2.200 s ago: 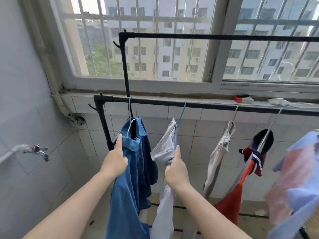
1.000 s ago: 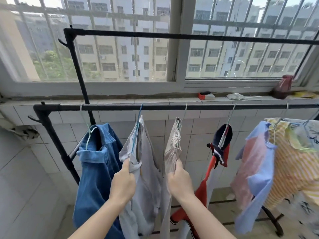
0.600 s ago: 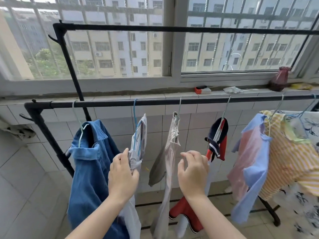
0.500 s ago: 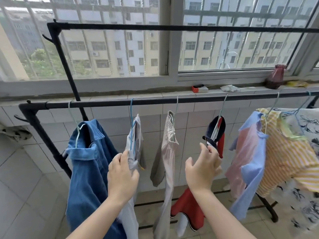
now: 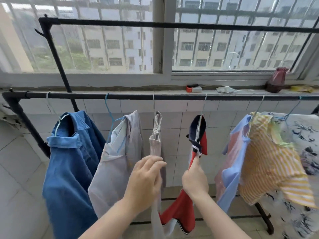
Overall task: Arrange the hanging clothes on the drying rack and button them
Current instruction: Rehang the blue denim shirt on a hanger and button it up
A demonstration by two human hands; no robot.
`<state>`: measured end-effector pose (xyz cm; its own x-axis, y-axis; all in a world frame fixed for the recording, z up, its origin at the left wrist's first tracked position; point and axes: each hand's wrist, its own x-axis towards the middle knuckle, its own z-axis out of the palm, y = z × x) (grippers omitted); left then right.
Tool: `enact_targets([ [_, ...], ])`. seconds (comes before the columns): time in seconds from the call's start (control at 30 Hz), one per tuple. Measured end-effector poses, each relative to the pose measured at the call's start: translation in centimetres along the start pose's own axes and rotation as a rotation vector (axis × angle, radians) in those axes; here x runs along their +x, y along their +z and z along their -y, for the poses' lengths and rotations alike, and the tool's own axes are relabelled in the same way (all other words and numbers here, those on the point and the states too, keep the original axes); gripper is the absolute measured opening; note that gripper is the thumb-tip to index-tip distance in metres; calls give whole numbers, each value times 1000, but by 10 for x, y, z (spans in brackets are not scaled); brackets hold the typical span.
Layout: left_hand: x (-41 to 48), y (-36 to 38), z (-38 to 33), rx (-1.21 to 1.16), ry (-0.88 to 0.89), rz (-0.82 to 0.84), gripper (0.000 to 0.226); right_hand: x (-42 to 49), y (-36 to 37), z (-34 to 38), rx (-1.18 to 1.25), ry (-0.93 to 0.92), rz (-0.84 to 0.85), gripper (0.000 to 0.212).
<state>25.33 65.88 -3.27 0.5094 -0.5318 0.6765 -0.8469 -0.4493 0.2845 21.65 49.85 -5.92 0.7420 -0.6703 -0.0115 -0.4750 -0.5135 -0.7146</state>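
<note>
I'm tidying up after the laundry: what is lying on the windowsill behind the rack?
A red-and-white box, a crumpled white cloth, a dark red bag and something yellow. The black rail covers the front edge; further right is out of frame.

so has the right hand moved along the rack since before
Yes: the right hand went rightward along the rail, from the grey shirt to the red shirt it now grips.

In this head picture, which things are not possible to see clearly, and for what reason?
Head view, all four:
1. Left hand: motion blur; whether its grip is on the beige knit garment is unclear.
2. Right hand: fingers hidden behind the hand itself, round the red and navy garment.
3. Blue denim shirt: hem cut off by bottom edge; buttons not discernible.
4. White printed garment: blurred, cut off by right edge.
</note>
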Motion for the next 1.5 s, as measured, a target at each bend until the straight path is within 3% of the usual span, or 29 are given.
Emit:
enact_targets([
  [0.07, 6, 25, -30, -36, -23, 128, 31, 5, -14, -11, -21, -54, 49, 76],
  [0.17, 12, 57, -57, -137, -265, 336, 45, 11, -31, -20, -34, -126, 129, 69],
  [0.3, 15, 87, -83, -284, -553, 478, 58, 16, -58, -38, -51, -236, 195, 36],
  [0.37, 13, 93, -87, -297, -617, 504, 65, 17, -68, -49, 12, -342, 125, 22],
  [0.43, 12, 100, -91, -277, -656, 503, 72, 20, -83, -63, 10, -423, -48, 22],
  [0.5, 16, 105, -96, -281, -692, 466, 74, 30, -96, -77, -82, -400, -255, 19],
  [0.53, 18, 107, -98, -279, -705, 450, 75, 36, -101, -83, -153, -333, -289, 28],
  [0.6, 25, 111, -101, -263, -706, 435, 75, 47, -111, -91, -265, -193, -178, 47],
  [0.7, 34, 114, -109, -307, -639, 404, 71, 58, -114, -98, -295, -115, 45, 59],
  [0.77, 39, 117, -120, -305, -520, 430, 72, 61, -115, -105, -252, -120, 60, 59],
  [0.93, 55, 124, -122, 0, -317, 608, 57, 63, -117, -106, -167, -209, 38, 51],
  [1.07, 66, 133, -127, 70, -327, 566, 36, 66, -127, -112, -184, -271, 48, 49],
  [1.3, 69, 141, -112, 118, -437, 442, 7, 67, -136, -130, -148, -225, 65, 51],
  [1.5, 64, 140, -105, 216, -490, 417, 33, 68, -135, -136, -134, -289, 97, 52],
])
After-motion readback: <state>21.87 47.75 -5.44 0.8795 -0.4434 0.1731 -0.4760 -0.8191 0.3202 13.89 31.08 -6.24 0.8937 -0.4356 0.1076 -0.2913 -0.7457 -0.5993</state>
